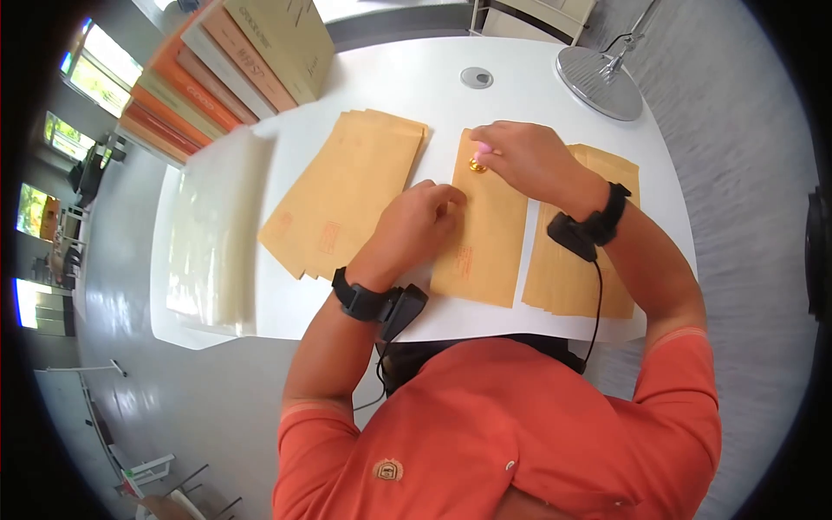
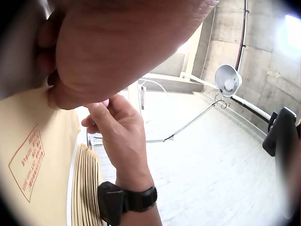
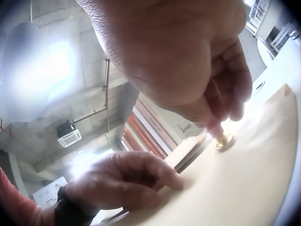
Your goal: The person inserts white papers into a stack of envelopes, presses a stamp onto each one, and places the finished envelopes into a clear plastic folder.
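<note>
A brown paper envelope [image 1: 490, 247] with red print near its lower end lies on the white table. Near its top, my right hand [image 1: 530, 162] pinches the pink handle of a small stamp with a round gold base [image 1: 477, 165]. In the right wrist view the gold base [image 3: 224, 141] stands at the paper, slightly tilted. My left hand [image 1: 416, 227] rests at the envelope's left edge, its fingers loosely bent and holding nothing. The left wrist view shows the red printed box [image 2: 27, 162] on the envelope, with the stamp mostly hidden behind my hands.
Stacks of similar envelopes lie to the left [image 1: 347, 191] and to the right [image 1: 576, 260]. Further left is a pile of clear plastic sleeves [image 1: 212, 234]. Books [image 1: 234, 65] stand at the back left, a lamp base [image 1: 598, 82] at the back right, a cable grommet [image 1: 476, 78] between them.
</note>
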Available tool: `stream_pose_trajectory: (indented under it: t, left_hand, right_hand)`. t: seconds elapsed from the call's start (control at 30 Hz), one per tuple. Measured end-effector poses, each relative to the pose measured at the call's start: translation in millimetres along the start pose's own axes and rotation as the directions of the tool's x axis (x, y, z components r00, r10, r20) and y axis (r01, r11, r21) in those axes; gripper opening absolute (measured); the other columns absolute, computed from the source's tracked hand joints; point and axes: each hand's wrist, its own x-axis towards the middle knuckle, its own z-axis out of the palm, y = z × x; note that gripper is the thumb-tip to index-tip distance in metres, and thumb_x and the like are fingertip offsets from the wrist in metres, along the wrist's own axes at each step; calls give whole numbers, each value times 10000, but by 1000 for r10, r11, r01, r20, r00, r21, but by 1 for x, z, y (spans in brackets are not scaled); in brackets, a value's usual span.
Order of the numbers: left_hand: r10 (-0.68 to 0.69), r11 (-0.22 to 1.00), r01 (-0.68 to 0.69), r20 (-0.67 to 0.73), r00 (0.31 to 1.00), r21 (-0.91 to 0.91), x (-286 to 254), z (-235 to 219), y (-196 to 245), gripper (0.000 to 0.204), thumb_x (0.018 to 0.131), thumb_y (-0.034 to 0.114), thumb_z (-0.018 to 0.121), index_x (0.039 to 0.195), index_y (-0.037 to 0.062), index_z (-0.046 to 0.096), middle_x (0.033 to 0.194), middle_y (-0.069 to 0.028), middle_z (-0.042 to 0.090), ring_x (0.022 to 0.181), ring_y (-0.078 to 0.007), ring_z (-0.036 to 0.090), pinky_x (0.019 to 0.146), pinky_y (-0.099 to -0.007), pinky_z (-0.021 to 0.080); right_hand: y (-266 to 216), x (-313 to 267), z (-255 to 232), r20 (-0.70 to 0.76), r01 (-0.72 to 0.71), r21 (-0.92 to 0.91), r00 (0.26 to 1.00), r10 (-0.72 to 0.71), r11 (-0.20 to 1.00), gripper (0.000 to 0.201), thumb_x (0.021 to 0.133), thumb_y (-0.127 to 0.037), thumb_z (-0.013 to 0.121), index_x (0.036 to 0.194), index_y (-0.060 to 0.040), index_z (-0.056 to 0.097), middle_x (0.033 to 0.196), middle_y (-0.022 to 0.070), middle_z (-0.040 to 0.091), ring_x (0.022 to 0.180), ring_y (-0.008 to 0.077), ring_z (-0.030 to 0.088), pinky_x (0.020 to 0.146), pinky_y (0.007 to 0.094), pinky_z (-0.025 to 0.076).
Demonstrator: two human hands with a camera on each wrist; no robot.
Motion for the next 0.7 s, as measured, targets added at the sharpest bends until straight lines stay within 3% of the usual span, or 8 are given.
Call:
stream_pose_trajectory:
  t: [0.1, 0.2, 0.33, 0.4, 0.47, 0.57, 0.6, 0.7]
  left_hand:
    - [10, 989, -6, 22, 1000, -149, -15, -16, 17, 160, 928, 64, 652, 1074, 22, 703, 844, -37, 601, 787, -126, 587, 724, -282, 494]
    - [5, 997, -8, -37, 999, -77, -32, -55, 36, 136, 949, 49, 638, 1065, 7, 694, 862, -14, 601, 802, -94, 573, 726, -253, 486]
    - [-219, 953, 186, -122, 968, -239, -39, -97, 8, 170, 908, 38, 661, 1074, 18, 692, 897, -66, 613, 753, -165, 589, 699, -298, 500]
    - [68, 949, 17, -257, 964, 316, -32, -107, -11, 180, 912, 51, 666, 1086, 9, 688, 906, -87, 637, 747, -178, 607, 688, -302, 508]
    - [92, 870, 69, -297, 951, 489, -22, -96, -13, 189, 907, 77, 686, 1078, -4, 689, 920, -114, 665, 757, -193, 628, 690, -311, 520]
    - [96, 992, -81, -174, 980, 92, 1, -38, 16, 270, 896, 176, 738, 1102, 8, 690, 888, -125, 680, 770, -227, 664, 699, -344, 539]
    - [7, 989, -4, -16, 1000, 149, 11, -20, 44, 304, 938, 156, 721, 1191, 4, 650, 834, -65, 653, 767, -151, 647, 690, -295, 523]
    - [53, 986, -51, -10, 999, 160, 39, 49, 83, 640, 858, 461, 769, 1299, 35, 583, 821, -140, 699, 754, -283, 696, 697, -386, 540]
  right_hand:
    - [4, -24, -31, -122, -23, 25, 992, 26, 999, 258, 912, -137, 623, 1151, -64, 687, 1022, 133, 715, 886, 334, 680, 792, 404, 546]
    - [14, -49, -61, -238, 14, 149, 971, 22, 989, 272, 916, -161, 658, 1159, -40, 681, 992, 138, 717, 822, 307, 689, 753, 369, 548]
    - [31, -78, -84, -329, -37, 214, 938, 108, 976, 298, 924, -202, 705, 1151, -10, 677, 927, 125, 706, 699, 222, 668, 661, 317, 536]
    - [39, -91, -92, -367, -38, 223, 923, 120, 974, 287, 920, -186, 707, 1150, -17, 683, 924, 116, 702, 687, 219, 653, 655, 314, 530]
    - [43, -99, -96, -381, -47, 210, 916, 126, 977, 284, 917, -185, 711, 1147, -20, 686, 920, 111, 698, 677, 214, 644, 648, 309, 525]
    - [44, -107, -94, -378, -69, 218, 914, 149, 973, 281, 910, -185, 720, 1141, -28, 691, 914, 100, 690, 664, 205, 630, 638, 303, 517]
    - [45, -109, -93, -372, -83, 236, 913, 169, 968, 281, 906, -187, 724, 1137, -31, 694, 913, 94, 687, 661, 201, 625, 635, 300, 514]
    - [43, -116, -96, -355, -103, 206, 919, 173, 973, 289, 900, -193, 730, 1134, -28, 692, 909, 97, 687, 662, 200, 627, 635, 301, 513]
